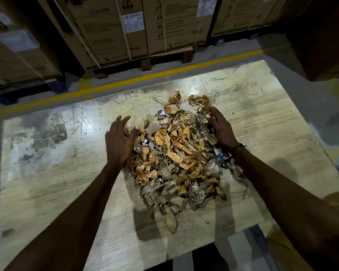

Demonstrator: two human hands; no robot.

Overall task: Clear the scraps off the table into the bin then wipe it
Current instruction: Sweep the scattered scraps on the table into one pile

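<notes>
Scraps (pixel 174 153) lie in one heap between my two hands, on the pale wood-grain table (pixel 47 192). I see crumpled tan and orange paper bits, greyish clear film and a few blue-and-white printed pieces mixed through the heap. My left hand (pixel 118 144) stands on edge against the left flank of the heap, fingers spread and extended, palm turned inward toward the scraps; its fingertips are blurred, so I cannot tell how firmly they touch. My right hand (pixel 221 130) rests on the heap's right side, fingers splayed and curled down onto the paper, not pinching any single piece. A dark band (pixel 238 146) sits on my right wrist. Two small clumps lie just past my right fingertips, at the far edge of the heap, and one tan piece trails off the near end, toward me, between my forearms. To the left of my left hand the tabletop shows scuffs, scratches and a glare patch. Beyond both hands, past the far table edge, a yellow floor line (pixel 125 83) runs across, and behind it stand strapped cardboard boxes (pixel 110 30) on a pallet.
</notes>
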